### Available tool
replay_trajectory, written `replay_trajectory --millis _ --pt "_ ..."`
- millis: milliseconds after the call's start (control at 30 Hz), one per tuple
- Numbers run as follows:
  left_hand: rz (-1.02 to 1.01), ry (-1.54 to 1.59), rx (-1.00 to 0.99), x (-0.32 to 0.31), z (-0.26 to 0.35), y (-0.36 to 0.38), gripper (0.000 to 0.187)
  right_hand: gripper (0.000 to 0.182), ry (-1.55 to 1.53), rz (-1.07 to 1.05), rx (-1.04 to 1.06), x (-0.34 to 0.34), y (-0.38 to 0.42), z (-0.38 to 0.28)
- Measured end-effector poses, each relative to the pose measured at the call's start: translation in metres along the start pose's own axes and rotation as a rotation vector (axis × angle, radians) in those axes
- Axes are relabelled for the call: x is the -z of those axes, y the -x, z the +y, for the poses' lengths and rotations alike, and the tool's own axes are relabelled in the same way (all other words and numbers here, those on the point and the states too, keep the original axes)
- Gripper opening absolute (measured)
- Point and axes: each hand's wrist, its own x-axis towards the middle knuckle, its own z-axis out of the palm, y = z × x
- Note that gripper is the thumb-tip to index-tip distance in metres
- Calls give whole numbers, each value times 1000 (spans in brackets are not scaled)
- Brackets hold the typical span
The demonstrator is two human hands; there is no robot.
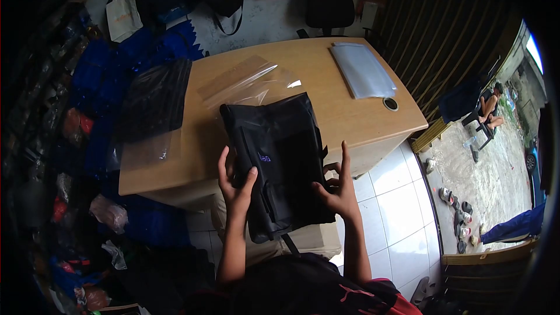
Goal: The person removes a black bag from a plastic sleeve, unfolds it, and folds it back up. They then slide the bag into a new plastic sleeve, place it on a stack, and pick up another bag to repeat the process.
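Observation:
Between my two hands is a flat black bag (pixel 286 166) with small purple lettering on its front and a strap hanging from its lower end. My left hand (pixel 236 192) grips its left side, thumb on the front face and the other fingers partly behind it. At the right edge, my right hand (pixel 339 195) holds the bag with the thumb in front and the index finger pointing up. The bag is tilted over the near edge of the wooden desk (pixel 233 79). Clear plastic sleeves (pixel 242 81) lie on the desktop just beyond it.
A stack of clear plastic bags (pixel 363 70) lies at the desk's right end, near a round cable hole (pixel 390 104). Dark packed bags (pixel 154 102) cover the left end. Blue bundles and an office chair (pixel 330 6) stand behind. Outside the doorway sits a person (pixel 490 105).

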Motion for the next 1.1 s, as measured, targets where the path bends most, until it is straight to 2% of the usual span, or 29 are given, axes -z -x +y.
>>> replay_trajectory --millis 33,133,233,333,367,433,467,533,567,633,767,833,867,933,967,1033,1067,1100 --pt "1 1 0 2 -3 -2 71 101 1 -1 0 4 -4 6" --pt "0 47 -11 15 -18 -6 70 89 19 -248 101 10 -17 19" --pt "85 -41 2 22 -25 -11 50 87 -139 -325 38 8 -26 32" --pt "122 -104 7 30 -34 -9 41 84 -237 -368 -38 8 -35 33" --pt "123 -102 5 31 -37 -10 41 84 -236 -368 -36 7 -38 34" --pt "189 -114 -46 31 -39 -12 31 75 25 -300 82 3 -45 36" --pt "188 -113 -47 32 -40 -13 31 75 26 -299 83 2 -47 35" --pt "220 -111 -44 35 -43 -15 28 59 253 -237 193 0 -51 28" --pt "217 -109 -45 37 -46 -17 28 59 254 -234 194 -2 -54 23" --pt "228 -133 -53 41 -49 -20 27 38 257 -129 99 -7 -62 14" --pt "246 -144 -50 48 -53 -22 26 28 321 -77 -25 -13 -83 26" --pt "284 -231 -73 53 -57 -24 25 25 501 116 331 -16 -93 44" --pt "287 -226 -76 54 -59 -24 25 25 503 116 337 -18 -98 53" --pt "318 -157 -3 56 -60 -23 25 25 175 79 477 -23 -108 65" --pt "321 -155 -3 57 -61 -22 25 25 177 76 478 -22 -111 71" --pt "309 -51 70 55 -53 -19 28 23 56 -29 291 -21 -112 79" --pt "312 -50 74 55 -49 -15 28 23 58 -33 289 -20 -112 82" --pt "218 56 72 51 -34 -8 36 22 6 -37 251 -21 -113 85"
